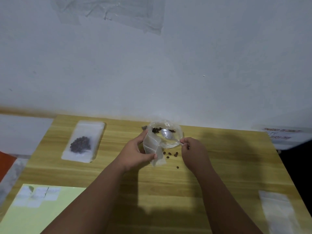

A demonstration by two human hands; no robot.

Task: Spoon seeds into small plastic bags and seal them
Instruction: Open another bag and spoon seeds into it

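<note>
The left hand (136,152) is closed around a small clear bag (154,147), thumb under its lower edge, holding its crumpled mouth toward the seed source. The right hand (190,149) pinches the end of a spoon (167,135) whose bowl lies inside an open plastic wrap (175,132) just beyond both hands, where a few dark seeds (156,130) remain.

The main risk is spillage: loose seeds (170,154) already lie on the bench (168,183) between the hands, and the bag's mouth looks collapsed, so a tipped spoonful could miss it or roll off.

Whether the spoon carries any seeds is hard to make out, as is the bag's zip strip. Well left of the left hand lies a filled bag (82,141); near the right forearm, an empty bag (276,211) is partly cut off.
</note>
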